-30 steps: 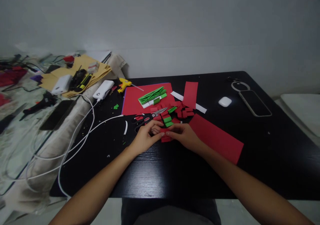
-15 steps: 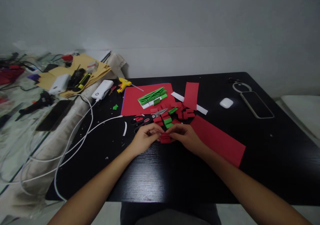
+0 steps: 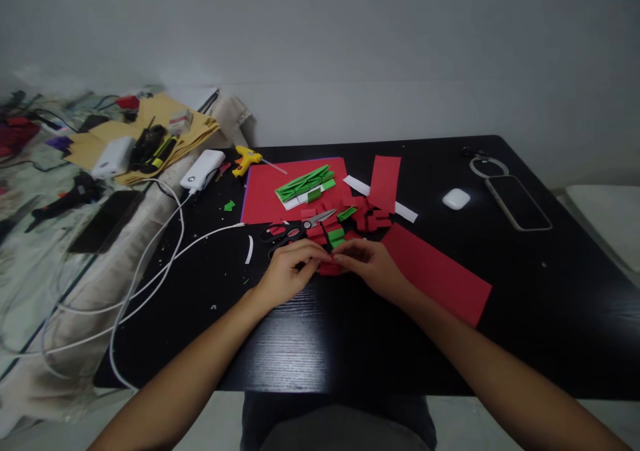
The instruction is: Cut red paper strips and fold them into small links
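Observation:
Between my hands, low over the black table, is a small folded piece of red paper (image 3: 330, 268). My left hand (image 3: 293, 269) pinches its left side and my right hand (image 3: 370, 267) pinches its right; the fingers partly hide it. Just beyond lie several folded red paper pieces (image 3: 374, 221) and a few green ones (image 3: 336, 236). Scissors (image 3: 305, 226) with dark handles rest beside my left hand, blades pointing right. A large red paper sheet (image 3: 440, 277) lies to the right of my right hand.
A yellow glue gun (image 3: 246, 160), a red sheet (image 3: 260, 194) bearing pleated green paper (image 3: 305, 183), and a white power bank (image 3: 203, 169) with cables are at the back left. A white earbud case (image 3: 456, 199) and a phone (image 3: 518, 202) lie right. Tools and envelopes (image 3: 195, 134) clutter the far left.
The view has shifted slightly, so the table sits a little higher. My hands stay at the red piece; the left fingers now lie further over it, covering more of its top.

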The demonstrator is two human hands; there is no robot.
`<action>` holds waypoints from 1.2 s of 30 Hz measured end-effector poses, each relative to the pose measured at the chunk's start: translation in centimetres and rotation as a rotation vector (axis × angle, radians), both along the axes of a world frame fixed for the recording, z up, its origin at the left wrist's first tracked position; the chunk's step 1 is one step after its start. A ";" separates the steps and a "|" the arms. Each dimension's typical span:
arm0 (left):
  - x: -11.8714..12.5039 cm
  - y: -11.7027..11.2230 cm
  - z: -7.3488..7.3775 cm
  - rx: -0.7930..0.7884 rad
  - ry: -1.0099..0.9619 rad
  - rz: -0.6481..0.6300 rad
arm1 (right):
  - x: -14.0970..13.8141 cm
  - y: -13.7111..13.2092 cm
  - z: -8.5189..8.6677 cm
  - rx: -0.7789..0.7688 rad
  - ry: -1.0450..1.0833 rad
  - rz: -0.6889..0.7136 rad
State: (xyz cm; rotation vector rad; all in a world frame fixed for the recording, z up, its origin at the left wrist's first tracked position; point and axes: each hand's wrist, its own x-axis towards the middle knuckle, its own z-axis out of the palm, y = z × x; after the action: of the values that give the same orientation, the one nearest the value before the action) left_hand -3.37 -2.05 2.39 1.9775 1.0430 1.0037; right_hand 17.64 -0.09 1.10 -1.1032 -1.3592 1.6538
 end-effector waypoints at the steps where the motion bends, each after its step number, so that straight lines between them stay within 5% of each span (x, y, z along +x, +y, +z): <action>1: 0.0 0.0 0.0 0.002 0.001 -0.005 | 0.0 0.0 -0.1 0.002 -0.003 0.003; 13: 0.4 0.1 -1.1 -0.451 -0.081 0.067 | -0.1 -0.7 -0.3 0.175 -0.142 -0.034; 23: 0.3 0.0 -1.1 -0.391 -0.076 0.073 | -0.1 -0.1 -0.6 0.001 -0.024 -0.041; 36: 0.1 -0.1 -0.9 -0.305 0.012 0.094 | 0.0 -0.3 -0.4 0.066 -0.064 -0.007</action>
State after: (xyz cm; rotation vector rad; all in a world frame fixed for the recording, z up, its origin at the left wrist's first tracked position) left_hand -3.24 -2.10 1.54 1.7013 1.2266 0.8256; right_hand 17.65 -0.34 0.74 -1.1295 -1.4395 1.5692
